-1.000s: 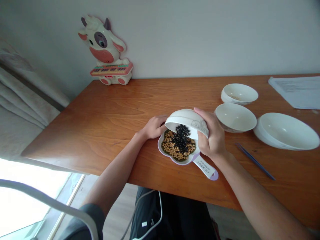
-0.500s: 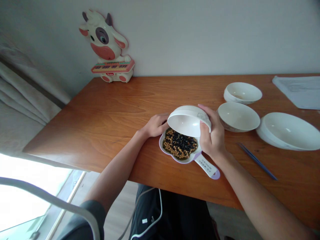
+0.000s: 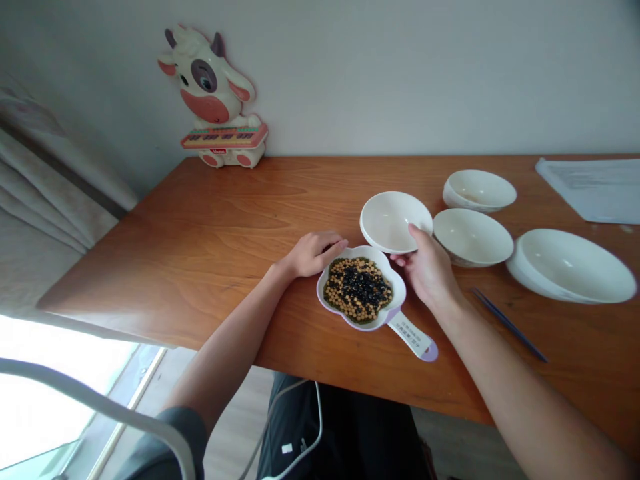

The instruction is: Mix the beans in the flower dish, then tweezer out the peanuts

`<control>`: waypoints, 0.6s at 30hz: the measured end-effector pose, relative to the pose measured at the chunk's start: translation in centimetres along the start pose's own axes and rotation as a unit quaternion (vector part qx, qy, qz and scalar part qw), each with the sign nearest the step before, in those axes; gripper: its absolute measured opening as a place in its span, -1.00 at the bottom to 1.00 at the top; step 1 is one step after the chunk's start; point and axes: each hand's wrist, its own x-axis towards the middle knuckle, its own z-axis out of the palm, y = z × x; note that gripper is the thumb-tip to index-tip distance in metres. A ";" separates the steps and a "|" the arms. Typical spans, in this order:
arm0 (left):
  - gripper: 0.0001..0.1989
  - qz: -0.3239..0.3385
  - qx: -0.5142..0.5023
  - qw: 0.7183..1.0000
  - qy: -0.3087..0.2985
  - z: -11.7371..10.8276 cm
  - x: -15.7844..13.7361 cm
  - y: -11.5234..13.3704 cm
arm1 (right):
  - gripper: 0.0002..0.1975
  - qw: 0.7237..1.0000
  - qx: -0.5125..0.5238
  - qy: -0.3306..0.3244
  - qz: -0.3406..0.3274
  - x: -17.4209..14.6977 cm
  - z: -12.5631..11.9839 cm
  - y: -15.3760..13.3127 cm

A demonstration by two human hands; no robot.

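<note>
Holding the white bowl [image 3: 393, 219] by its right side, the right hand [image 3: 427, 270] has its thumb over the rim and its other fingers curled against the outside — a closed, one-sided grip. The bowl lies to the left of and beyond those fingers, its mouth facing mostly upward and its inside bare; whether its base touches the desk [image 3: 240, 220] cannot be told. Nearer the person is the flower-shaped dish [image 3: 399, 288], just below the bowl in view, filled with tan beans [image 3: 350, 308] and black beans [image 3: 361, 283]. Its long axis runs along the handle [image 3: 413, 337], slanting toward the near edge and the right forearm. The left hand [image 3: 315, 255] is at the dish's far left side, fingers loosely extended with the tips at the rim; any grip there is hidden. Right of the held bowl, the middle bowl [image 3: 473, 235] is just beside the right hand — the closest obstacle on that side — with the back bowl [image 3: 479, 190] behind it and the wide bowl [image 3: 573, 265] farther right. Dark chopsticks [image 3: 509, 325] lie slantwise beyond the right forearm, and a cow toy [image 3: 207, 105] stands by the wall.
</note>
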 end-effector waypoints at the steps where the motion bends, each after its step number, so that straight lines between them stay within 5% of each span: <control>1: -0.54 0.001 -0.001 1.000 0.000 0.0 0.0 0.0 | -0.58 1.000 0.003 0.004 0.007 -0.1 0.1 -0.1; 11: -0.56 0.015 -0.010 1.000 -0.014 -0.3 -0.1 0.2 | -0.51 0.997 -0.063 0.005 0.034 -0.1 -0.1 0.6; 18: -0.57 0.026 0.000 0.999 -0.035 -0.4 -0.2 0.5 | -0.22 0.989 -0.139 -0.007 -0.040 -0.5 -0.4 0.5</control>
